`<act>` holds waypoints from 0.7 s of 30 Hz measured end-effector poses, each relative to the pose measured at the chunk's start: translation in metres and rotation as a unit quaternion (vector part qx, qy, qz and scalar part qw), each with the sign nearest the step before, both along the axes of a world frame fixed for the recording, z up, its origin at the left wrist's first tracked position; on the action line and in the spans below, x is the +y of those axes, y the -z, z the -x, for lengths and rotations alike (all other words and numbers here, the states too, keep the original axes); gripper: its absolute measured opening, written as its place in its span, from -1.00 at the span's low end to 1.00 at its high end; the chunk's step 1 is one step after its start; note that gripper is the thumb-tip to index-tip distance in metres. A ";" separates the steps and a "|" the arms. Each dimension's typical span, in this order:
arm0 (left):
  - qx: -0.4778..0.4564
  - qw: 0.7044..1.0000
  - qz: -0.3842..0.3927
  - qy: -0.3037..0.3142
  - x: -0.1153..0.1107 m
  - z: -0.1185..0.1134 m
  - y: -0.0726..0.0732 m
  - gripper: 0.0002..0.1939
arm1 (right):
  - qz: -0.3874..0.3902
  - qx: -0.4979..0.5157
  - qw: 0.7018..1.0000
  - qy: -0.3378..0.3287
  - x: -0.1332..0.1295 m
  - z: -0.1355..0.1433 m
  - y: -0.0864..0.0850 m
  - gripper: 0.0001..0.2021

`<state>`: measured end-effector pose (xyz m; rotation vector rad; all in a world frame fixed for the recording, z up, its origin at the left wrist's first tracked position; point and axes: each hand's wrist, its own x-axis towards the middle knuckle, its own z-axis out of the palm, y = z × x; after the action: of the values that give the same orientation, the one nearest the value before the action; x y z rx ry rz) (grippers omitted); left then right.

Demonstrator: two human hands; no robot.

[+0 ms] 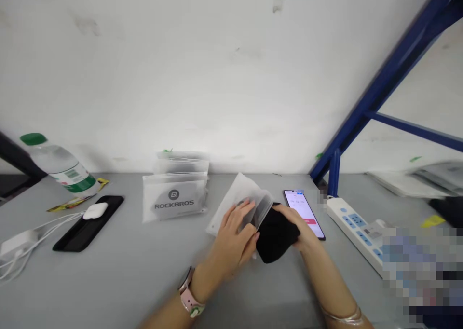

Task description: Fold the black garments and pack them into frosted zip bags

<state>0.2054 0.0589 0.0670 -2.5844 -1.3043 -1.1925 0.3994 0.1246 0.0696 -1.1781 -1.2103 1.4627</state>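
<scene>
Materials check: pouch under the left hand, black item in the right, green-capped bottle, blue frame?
Pouch: likely frosted plastic; milky, partly see-through near the mouth.
Black item: matte, perhaps fabric; no shine, but too dark to confirm.
Bottle: probably clear, smooth plastic; see-through upper body.
Blue frame: probably painted metal; straight bars, even blue colour.

- The open pouch (221, 212) at your left fingers (234, 219): frosted, translucent plastic, smooth.
- The black piece (275, 236) in your right fingers (287, 212): matt, soft-looking, like cloth.
- The standing pouches (175, 208): similar milky plastic.
- Your counter (123, 281): smooth, matt grey.
- Your watch band (188, 299): rubbery-looking; your bracelet (347, 318): shiny metal.
- The bottle (58, 161): clear, glossy plastic.
- The black phone (85, 232): sleek, glassy; the white case (95, 211) on it: smooth, glossy plastic.
- The blue frame (383, 80) to your right: painted metal, slightly glossy.
- The wall (202, 83) before you: matt, scuffed.
</scene>
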 end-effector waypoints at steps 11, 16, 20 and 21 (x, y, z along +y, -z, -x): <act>0.041 0.998 0.019 0.042 -0.014 -0.007 -0.006 -0.87 | 0.029 0.077 0.992 -0.092 -0.005 0.021 0.021 -0.61; -0.180 0.963 0.098 -0.173 0.003 0.025 -0.014 -0.57 | 0.070 0.080 0.990 -0.088 -0.001 0.011 0.017 -0.64; -0.335 0.809 0.475 -0.087 0.017 0.055 -0.016 -0.39 | 0.096 0.063 0.987 -0.116 -0.004 0.006 0.010 -0.65; -0.344 0.777 0.526 -0.039 0.018 0.057 -0.015 -0.45 | 0.101 0.069 0.986 -0.117 -0.006 0.007 0.009 -0.64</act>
<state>0.1481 0.0769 0.0820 -2.5939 -2.9075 -1.8792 0.3923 0.1188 0.0604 -1.0719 -1.1551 1.8481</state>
